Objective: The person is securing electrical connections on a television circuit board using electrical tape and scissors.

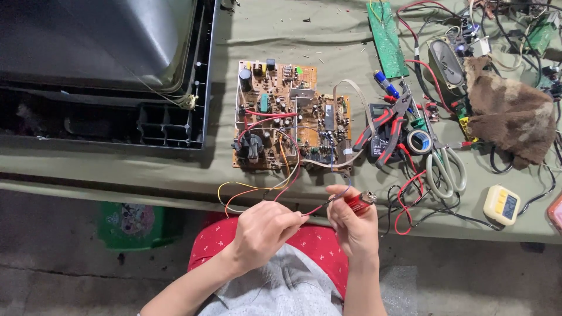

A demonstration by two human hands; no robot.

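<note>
Here, seen from above, a seated person works at the near edge of a tabletop (175, 169) covered in olive-green cloth. The left hand (266, 231) is closed, its fingertips pinching a thin red wire (316, 208). The right hand (351, 219) is also closed, gripping a small red lighter (360, 202) while its thumb and forefinger pinch the other end of the same wire stretch. Both hands hover just off the tabletop's front edge, above the person's lap.

Red, yellow and orange wires loop from the hands up to a brown circuit board (290, 114) lying flat on the cloth, just beyond them. Right of the board lie red-handled pliers (383, 126), a roll of black tape (419, 141) and pale-handled scissors (445, 167). Farther right sit a brown furry cloth (509, 111) and a small yellow meter (501, 204). A green circuit board (386, 38) lies at the far edge. At upper left, an opened television casing (105, 70) rests on the tabletop.
</note>
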